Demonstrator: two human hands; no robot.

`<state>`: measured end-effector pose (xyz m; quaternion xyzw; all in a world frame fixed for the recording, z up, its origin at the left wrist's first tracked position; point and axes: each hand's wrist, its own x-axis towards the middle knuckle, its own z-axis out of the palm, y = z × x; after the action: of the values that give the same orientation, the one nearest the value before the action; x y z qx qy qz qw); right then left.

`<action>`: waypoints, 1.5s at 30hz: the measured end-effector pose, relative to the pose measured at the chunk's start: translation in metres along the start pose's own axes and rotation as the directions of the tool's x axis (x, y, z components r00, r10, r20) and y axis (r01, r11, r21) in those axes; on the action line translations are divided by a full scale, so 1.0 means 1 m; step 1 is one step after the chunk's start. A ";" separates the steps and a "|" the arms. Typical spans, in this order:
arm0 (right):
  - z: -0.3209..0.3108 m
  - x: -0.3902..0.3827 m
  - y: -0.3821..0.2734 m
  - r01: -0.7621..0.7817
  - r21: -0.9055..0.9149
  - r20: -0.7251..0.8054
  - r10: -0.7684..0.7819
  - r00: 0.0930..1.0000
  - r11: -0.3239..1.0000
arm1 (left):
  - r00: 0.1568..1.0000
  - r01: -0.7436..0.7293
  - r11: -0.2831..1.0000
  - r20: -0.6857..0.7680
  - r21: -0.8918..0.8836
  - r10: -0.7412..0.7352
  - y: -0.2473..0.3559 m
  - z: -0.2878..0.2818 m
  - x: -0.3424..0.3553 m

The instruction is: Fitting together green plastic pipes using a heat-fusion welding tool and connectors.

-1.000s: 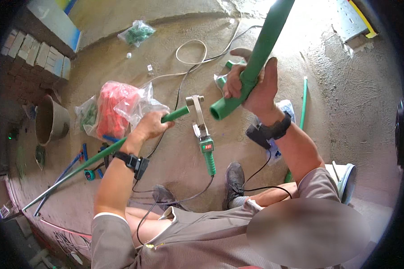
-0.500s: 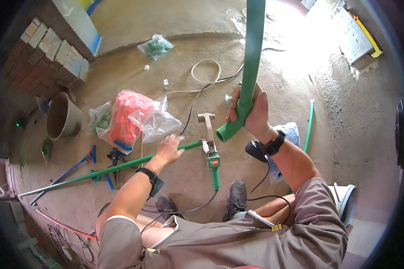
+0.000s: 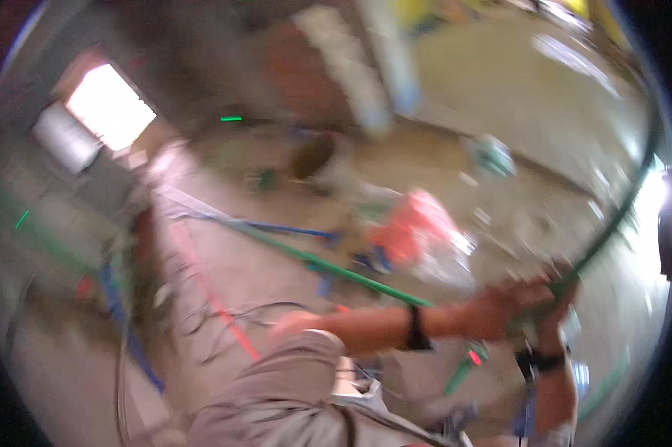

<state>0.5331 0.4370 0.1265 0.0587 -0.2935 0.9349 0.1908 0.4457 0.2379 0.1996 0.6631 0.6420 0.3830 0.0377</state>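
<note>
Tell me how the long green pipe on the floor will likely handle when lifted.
The green pipe is probably stiff: it runs nearly straight. Its slimness suggests little weight; its length could make the far end swing.

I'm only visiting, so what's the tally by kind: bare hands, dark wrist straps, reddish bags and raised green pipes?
Bare hands: 2, left hand and right hand
Dark wrist straps: 2
Reddish bags: 1
Raised green pipes: 1
Total: 6, as far as the blur lets me count
</note>
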 end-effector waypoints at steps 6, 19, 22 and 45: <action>0.042 0.045 -0.006 0.211 -0.245 0.236 -0.153 0.960 0.946 | 0.996 -0.003 0.998 -0.087 -0.069 -0.003 0.036 -0.048 0.011; 0.125 0.077 0.020 0.300 -0.428 0.199 -0.234 0.952 0.853 | 0.979 0.143 0.962 -0.175 0.232 -0.103 0.048 -0.069 0.016; 0.121 0.077 0.009 0.358 -0.466 0.252 -0.267 0.930 0.809 | 0.978 0.150 0.969 -0.172 0.198 -0.117 0.051 -0.066 0.023; -0.074 -0.016 -0.046 -0.082 -0.734 -0.545 -0.514 0.662 0.674 | 0.468 0.613 0.706 0.557 0.354 -0.686 -0.169 0.050 -0.164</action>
<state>0.5657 0.5090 0.0864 -0.3503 -0.5183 0.6596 0.4167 0.3534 0.1449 -0.0026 0.4591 0.8076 0.0483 0.3671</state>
